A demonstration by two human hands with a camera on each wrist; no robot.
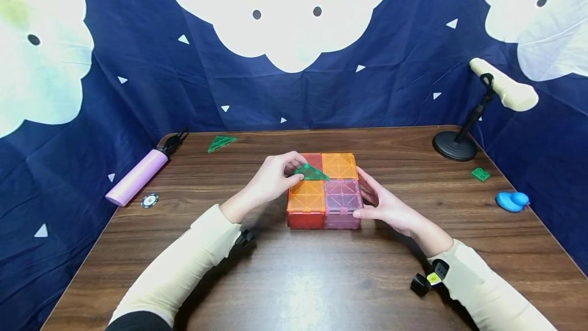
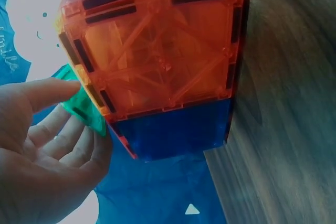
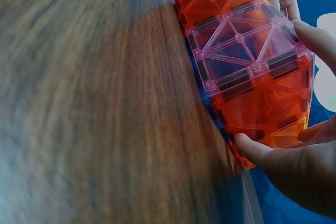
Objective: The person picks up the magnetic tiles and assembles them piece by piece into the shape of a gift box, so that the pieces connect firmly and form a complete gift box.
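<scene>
So right now the left hand (image 1: 274, 178) is pinching a green triangle tile (image 1: 311, 172) between thumb and fingers, holding it just over the top of the magnetic tile box (image 1: 325, 190), which sits mid-table on the wooden table (image 1: 294, 280). The right hand (image 1: 385, 203) is spread with relaxed fingers pressed flat against the box's right side, thumb at the lower front corner, basically bracing it. My worry: these panels only hold by magnets, so if the triangle snaps down hard or off-line it could tug a top square out of place, and the orange (image 1: 339, 165) and pink (image 1: 343, 194) panels look like the ones that'd pop. Too much sideways push from the bracing hand could also skew or collapse the walls. From the left wrist view I can't tell if the triangle is already touching the top.
</scene>
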